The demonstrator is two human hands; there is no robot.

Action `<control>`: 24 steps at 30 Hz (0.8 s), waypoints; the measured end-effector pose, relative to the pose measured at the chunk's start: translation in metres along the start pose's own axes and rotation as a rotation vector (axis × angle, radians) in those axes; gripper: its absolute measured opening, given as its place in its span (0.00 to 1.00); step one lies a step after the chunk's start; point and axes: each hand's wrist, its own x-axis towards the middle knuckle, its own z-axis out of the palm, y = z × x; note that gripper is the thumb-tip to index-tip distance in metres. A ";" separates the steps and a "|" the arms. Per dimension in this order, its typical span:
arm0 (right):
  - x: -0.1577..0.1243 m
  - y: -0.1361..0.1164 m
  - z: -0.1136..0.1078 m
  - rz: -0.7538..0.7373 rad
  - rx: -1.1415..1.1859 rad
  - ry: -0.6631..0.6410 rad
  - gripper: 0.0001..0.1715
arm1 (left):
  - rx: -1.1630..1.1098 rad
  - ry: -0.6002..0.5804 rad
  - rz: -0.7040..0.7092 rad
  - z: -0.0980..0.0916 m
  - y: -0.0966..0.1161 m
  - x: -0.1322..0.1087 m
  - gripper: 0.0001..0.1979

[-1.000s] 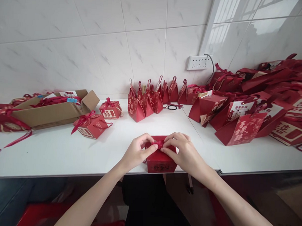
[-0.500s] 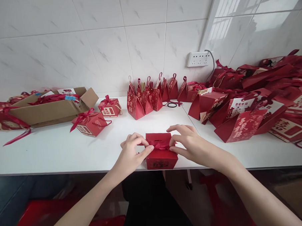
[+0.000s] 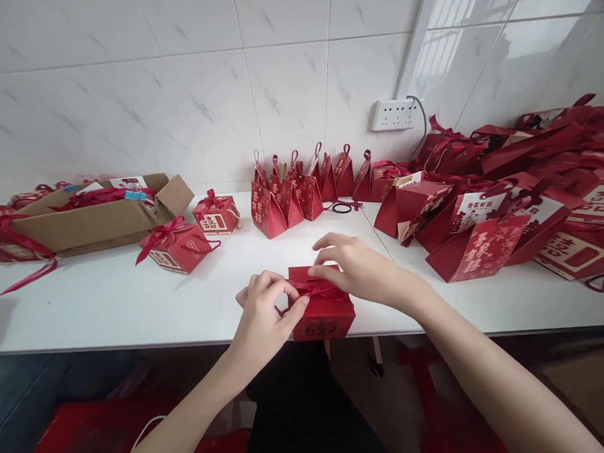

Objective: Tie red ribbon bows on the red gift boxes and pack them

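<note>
A red gift box (image 3: 325, 321) with a dark printed front stands at the table's near edge. Across its top runs a red ribbon (image 3: 324, 291), partly covered by my hands. My left hand (image 3: 273, 305) is at the box's left side, thumb and forefinger pinched on the ribbon. Over the back of the box top hovers my right hand (image 3: 348, 265), its fingers curved and apart, with nothing visible between them. Whether its lower fingertips touch the box or ribbon I cannot tell.
Finished-looking boxes (image 3: 175, 248) and a cardboard carton (image 3: 82, 227) of ribbons stand left. Several small red triangular boxes (image 3: 270, 212) line the wall below a power strip (image 3: 394, 115). A heap of red boxes (image 3: 481, 251) fills the right. What may be another person's fingers show at the left edge.
My right hand has left the ribbon's right end and moved left over the box top, its fingers parting. My left hand keeps its pinch on the ribbon.
</note>
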 end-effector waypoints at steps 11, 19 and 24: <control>0.032 -0.006 0.020 -0.050 0.045 -0.101 0.08 | -0.023 0.041 0.043 0.010 0.006 -0.008 0.08; -0.018 -0.004 0.015 0.176 0.174 0.279 0.10 | -0.125 0.001 -0.013 0.008 0.004 -0.003 0.07; -0.056 -0.003 0.027 0.272 0.183 0.226 0.09 | -0.186 -0.038 -0.034 0.005 0.004 0.000 0.07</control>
